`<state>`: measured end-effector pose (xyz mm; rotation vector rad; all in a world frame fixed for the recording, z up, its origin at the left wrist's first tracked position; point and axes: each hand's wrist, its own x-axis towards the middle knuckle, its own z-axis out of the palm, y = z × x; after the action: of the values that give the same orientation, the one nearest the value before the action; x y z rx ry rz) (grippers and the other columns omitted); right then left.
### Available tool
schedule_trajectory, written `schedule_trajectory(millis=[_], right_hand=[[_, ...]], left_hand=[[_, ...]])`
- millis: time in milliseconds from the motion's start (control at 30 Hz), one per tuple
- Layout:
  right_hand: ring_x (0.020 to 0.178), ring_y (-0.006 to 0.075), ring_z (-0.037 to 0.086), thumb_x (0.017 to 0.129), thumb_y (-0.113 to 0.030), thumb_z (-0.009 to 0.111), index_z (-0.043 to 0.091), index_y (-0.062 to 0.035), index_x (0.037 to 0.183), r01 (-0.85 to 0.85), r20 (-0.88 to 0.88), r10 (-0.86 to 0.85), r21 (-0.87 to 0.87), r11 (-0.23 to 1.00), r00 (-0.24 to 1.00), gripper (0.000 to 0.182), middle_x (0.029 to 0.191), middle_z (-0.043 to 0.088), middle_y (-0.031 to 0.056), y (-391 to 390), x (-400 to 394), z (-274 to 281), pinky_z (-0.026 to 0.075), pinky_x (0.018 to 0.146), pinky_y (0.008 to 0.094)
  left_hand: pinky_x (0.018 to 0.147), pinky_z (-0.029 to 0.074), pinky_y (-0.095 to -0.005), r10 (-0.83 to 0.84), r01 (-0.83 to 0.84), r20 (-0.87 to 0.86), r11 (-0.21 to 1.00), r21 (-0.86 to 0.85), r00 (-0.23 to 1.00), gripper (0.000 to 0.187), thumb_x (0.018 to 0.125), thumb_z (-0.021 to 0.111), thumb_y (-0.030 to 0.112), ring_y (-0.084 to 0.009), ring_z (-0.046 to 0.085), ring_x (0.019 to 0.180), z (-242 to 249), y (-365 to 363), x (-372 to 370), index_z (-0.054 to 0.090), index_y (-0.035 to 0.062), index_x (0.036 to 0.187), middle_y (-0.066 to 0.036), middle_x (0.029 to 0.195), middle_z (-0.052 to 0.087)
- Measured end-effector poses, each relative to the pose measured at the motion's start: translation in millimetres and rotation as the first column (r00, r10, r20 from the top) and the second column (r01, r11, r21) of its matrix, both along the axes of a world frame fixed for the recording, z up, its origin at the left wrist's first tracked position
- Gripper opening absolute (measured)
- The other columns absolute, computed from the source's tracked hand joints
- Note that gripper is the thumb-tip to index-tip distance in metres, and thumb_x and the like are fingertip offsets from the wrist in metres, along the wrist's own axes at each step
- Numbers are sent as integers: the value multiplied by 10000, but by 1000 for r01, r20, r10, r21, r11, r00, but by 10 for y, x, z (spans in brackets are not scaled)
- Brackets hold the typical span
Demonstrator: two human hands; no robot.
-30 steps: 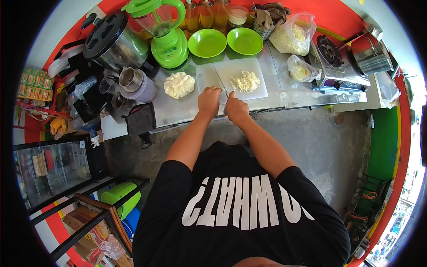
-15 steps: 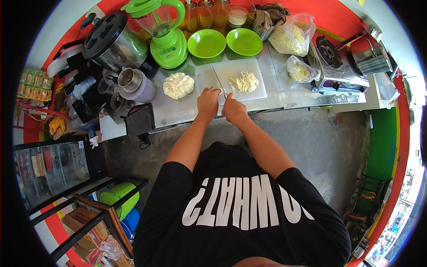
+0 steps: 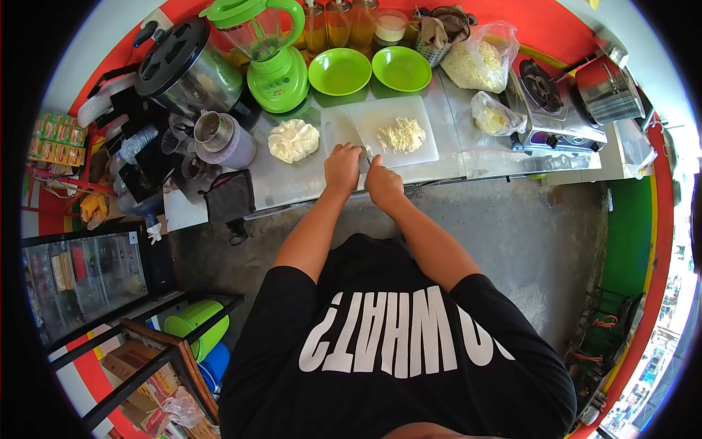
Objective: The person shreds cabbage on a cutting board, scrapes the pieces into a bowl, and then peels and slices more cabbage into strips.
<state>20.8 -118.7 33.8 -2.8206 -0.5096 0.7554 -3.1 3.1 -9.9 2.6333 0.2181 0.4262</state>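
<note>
While our R hand [image 3: 385, 180] grips a knife [image 3: 365, 144] at the cutting bd.'s [image 3: 380, 108] near edge, our L hand [image 3: 343, 167] curls beside the blade; we can't tell if it's pinning anything. Just beyond, R of the knife, we've a chopped pale pile [image 3: 402, 135] on the bd., w/ 2 green bowls [image 3: 340, 72] farther back.

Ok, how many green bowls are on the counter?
2. The left bowl is beside the blender; the right bowl is next to it, both beyond the white cutting board. None seem hidden.
</note>
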Motion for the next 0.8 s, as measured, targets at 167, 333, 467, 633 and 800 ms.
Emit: schedule_trajectory(millis=[167,333,467,633,800], right_hand=[[1009,402,727,937,-83,619,404,29,1204,-71,-3,71,-1,997,997,361,1065,719,275,1,115,101,586,878,443],[1004,398,729,926,-76,629,406,27,1195,-5,19,4,14,1000,1000,365,1047,723,273,6,35,-32,590,863,447],[1005,401,728,912,-64,641,406,30,1197,13,0,-13,28,1000,1000,382,1065,717,275,2,65,-57,587,872,452],[1000,398,729,945,-73,588,409,32,1194,-54,15,54,21,998,998,324,1056,719,272,13,102,66,592,855,455],[981,400,732,964,-89,548,416,29,1185,-7,44,6,33,999,999,283,1028,725,267,4,1,-73,595,832,467]], left_hand=[[723,569,-426,-6,6,0,1000,10,1000,231,799,587,-10,-287,637,932,-22,15,5,731,114,932,-37,933,673],[735,570,-424,4,-4,20,1000,-7,1000,231,801,588,-13,-290,638,935,-8,1,7,732,109,933,-39,939,678],[744,571,-426,4,-4,-27,1000,-4,1000,228,810,587,-15,-293,640,943,22,4,10,733,106,936,-41,946,683],[733,565,-429,2,-2,-12,1000,-9,1000,207,822,589,-9,-295,641,947,12,9,5,730,105,922,-45,940,683],[718,558,-435,13,-13,-25,999,-29,1000,144,832,610,16,-299,648,933,28,15,15,712,103,885,-51,908,691]])
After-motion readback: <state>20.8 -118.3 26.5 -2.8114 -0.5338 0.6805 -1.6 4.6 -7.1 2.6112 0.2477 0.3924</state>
